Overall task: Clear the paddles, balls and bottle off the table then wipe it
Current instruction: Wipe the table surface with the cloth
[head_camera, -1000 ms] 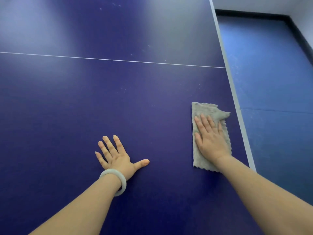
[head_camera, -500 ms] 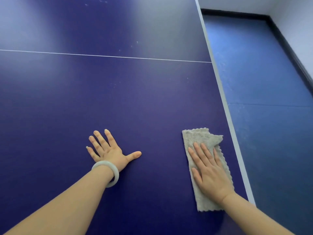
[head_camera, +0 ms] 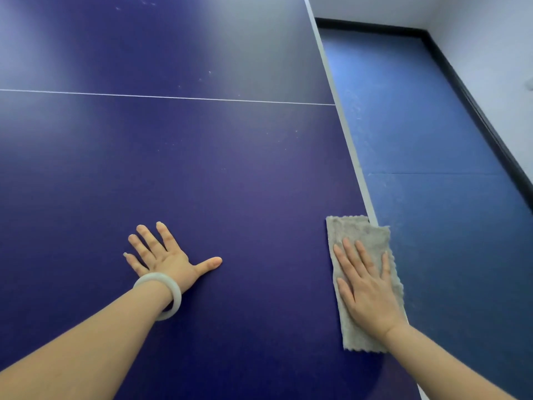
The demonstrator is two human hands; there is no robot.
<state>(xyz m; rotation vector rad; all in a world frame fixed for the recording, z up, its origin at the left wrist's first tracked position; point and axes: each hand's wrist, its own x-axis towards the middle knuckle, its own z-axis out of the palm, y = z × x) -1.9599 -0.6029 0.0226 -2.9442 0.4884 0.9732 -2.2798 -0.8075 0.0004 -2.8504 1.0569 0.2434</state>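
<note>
— Where is the cloth [head_camera: 357, 230]?
— At the right edge of the table [head_camera: 230, 168], under the right hand [head_camera: 370, 287], fingers straight, slightly apart; the left hand [head_camera: 167, 256] rests splayed.
— Handling?
— Likely soft, light; press its middle flat.

Soft, diffuse light fills the scene. A broad pale glare washes the far part of the surface [head_camera: 178, 44] towards grey, while the near part is deep and darker. Only faint, blurred shadows lie under the left hand [head_camera: 163, 256] and beneath the right forearm [head_camera: 450, 368]. Focus is sharp throughout; the wide lens bends the white edge line [head_camera: 343, 122] slightly.
</note>
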